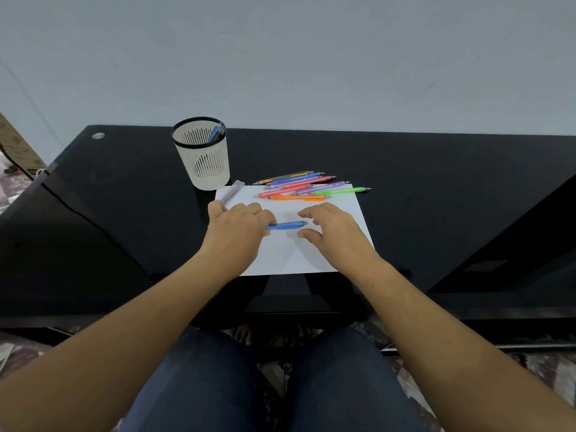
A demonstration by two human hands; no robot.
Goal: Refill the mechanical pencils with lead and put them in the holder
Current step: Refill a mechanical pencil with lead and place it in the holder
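My left hand [238,227] holds a blue mechanical pencil [288,225] level above the white paper sheet [280,254], its cap end pointing right. My right hand [328,227] hovers just right of that end with fingers spread and loosely bent, holding nothing that I can see. Several coloured mechanical pencils [304,187] lie in a bunch along the paper's far edge. A clear lead case [231,191] lies at the paper's far left corner, by my left hand. The white mesh holder [204,157] stands behind it with one blue pencil [216,133] inside.
A black glass table [436,198] carries everything, backed by a pale wall. A black cable [87,219] runs across its left part. My knees are under the front edge.
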